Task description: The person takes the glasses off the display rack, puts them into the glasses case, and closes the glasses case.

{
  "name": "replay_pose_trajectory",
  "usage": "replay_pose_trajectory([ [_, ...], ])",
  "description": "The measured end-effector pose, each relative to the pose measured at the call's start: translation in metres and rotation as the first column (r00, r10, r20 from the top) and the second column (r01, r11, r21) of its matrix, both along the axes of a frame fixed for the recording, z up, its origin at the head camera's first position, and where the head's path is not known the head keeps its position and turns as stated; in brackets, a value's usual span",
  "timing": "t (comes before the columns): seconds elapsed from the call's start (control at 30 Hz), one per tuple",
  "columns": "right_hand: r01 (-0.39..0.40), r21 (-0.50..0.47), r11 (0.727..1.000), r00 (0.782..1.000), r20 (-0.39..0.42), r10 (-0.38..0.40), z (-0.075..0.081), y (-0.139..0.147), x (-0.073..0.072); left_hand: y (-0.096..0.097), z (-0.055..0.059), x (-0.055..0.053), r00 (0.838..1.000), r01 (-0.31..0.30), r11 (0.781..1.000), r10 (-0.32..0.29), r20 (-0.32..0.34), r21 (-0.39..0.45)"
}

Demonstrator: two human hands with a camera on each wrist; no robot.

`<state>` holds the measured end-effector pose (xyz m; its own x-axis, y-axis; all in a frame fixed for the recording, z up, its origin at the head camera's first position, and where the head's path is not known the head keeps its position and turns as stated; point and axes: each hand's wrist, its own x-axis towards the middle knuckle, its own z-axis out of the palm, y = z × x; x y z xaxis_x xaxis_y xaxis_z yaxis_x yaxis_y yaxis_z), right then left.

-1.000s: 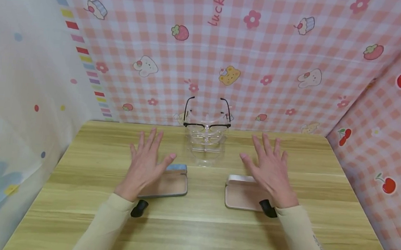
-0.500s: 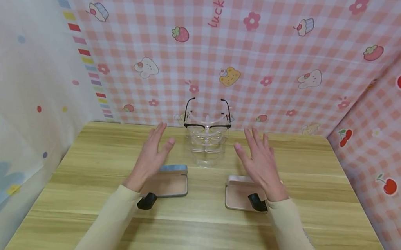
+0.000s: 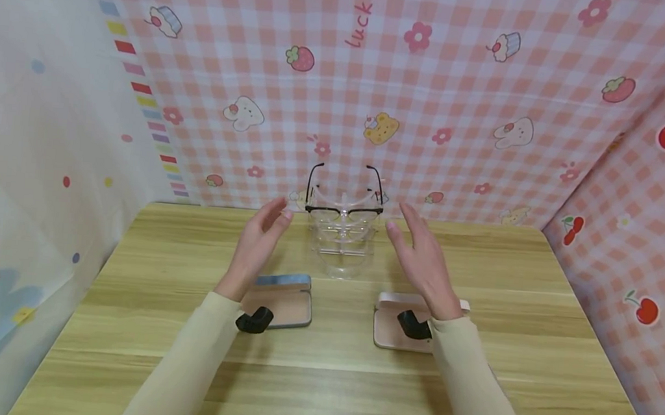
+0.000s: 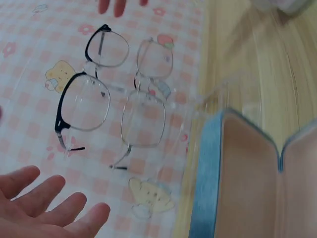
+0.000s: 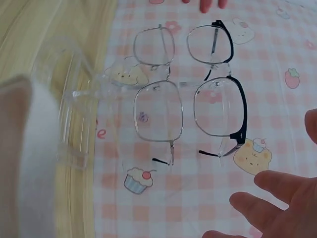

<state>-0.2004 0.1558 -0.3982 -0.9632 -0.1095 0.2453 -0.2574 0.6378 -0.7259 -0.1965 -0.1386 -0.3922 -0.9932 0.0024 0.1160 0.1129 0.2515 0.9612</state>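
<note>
A pair of black-browed glasses sits on the upper tier of a clear display stand at the table's back. Below it, a thin silver-rimmed pair of glasses rests on the same stand. My left hand hovers to the stand's left, fingers extended and thumb apart. On the other side, my right hand is raised with straight fingers, its thumb towards the glasses. Neither hand touches the glasses. An open blue glasses case lies beneath my left wrist, an open white glasses case beneath my right.
The wooden table meets a pink checked cloth just behind the stand. Cloth walls rise at left and right. A black mount projects from my left wrist and another black mount from my right.
Both hands have moved inward and forward, closer to the sides of the glasses stand. Their spread fingers have drawn together and the palms have turned towards each other. The glasses and cases stay put.
</note>
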Motion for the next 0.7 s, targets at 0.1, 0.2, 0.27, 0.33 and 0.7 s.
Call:
replay_pose_trajectory([
  [0.1,0.007,-0.058,0.998,1.0,0.02,-0.006,0.002,-0.002,-0.004,0.004,0.002,-0.004,0.999,-0.003,0.996,-0.001,0.043,0.094],
  [0.2,0.03,-0.11,0.993,0.998,0.052,-0.025,0.004,-0.004,-0.006,0.008,0.003,-0.007,0.996,-0.017,0.985,0.001,0.092,0.171],
  [0.27,0.045,-0.144,0.989,0.997,0.064,-0.036,0.005,-0.006,-0.008,0.009,0.004,-0.01,0.994,-0.026,0.977,0.003,0.109,0.211],
  [0.33,0.049,-0.173,0.984,0.997,0.068,-0.038,0.006,-0.007,-0.01,0.01,0.004,-0.012,0.992,-0.034,0.97,0.005,0.124,0.239],
  [0.7,0.056,-0.29,0.955,0.997,0.064,-0.039,0.008,-0.01,-0.023,0.014,0.005,-0.028,0.986,-0.07,0.903,-0.001,0.165,0.424],
])
